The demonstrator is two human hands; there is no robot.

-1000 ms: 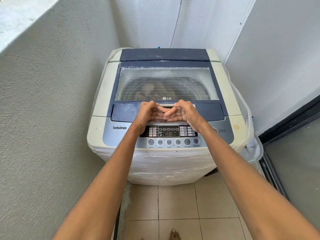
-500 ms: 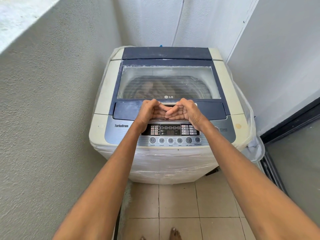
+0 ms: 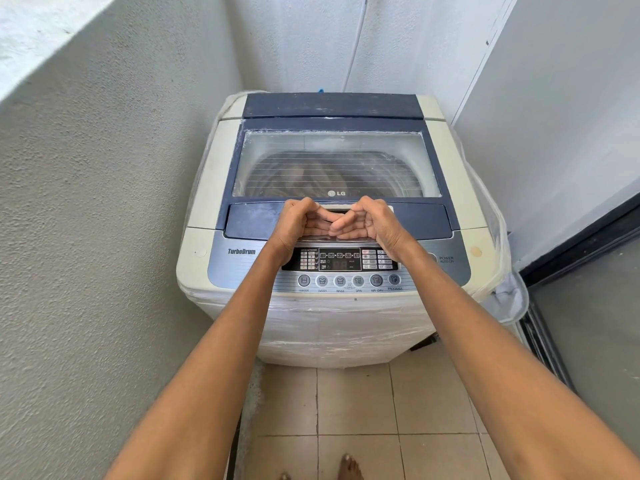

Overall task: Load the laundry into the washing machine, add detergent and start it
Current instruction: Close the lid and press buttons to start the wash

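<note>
Little has been moved since the earlier frames: both hands are kept at the lid's front edge, and only the view has been nudged slightly. Nearest, bare toes (image 3: 349,466) are seen on the tiled floor (image 3: 356,403). Both forearms are stretched forward over the control panel (image 3: 341,268), so part of its display and right-hand buttons is covered. The left hand (image 3: 297,221) and right hand (image 3: 371,221) are held side by side with fingers curled inward and fingertips touching; whether the lid handle is actually gripped cannot be told. The washer (image 3: 332,317) is wrapped in clear plastic and set in a corner, close to the rough wall (image 3: 104,220) on the left. Its lid (image 3: 337,164) is shut, and laundry (image 3: 322,174) is dimly seen in the drum through the window. Behind it, a white pipe (image 3: 356,43) is run up the back wall, and a dark door frame (image 3: 581,237) stands at the right.
</note>
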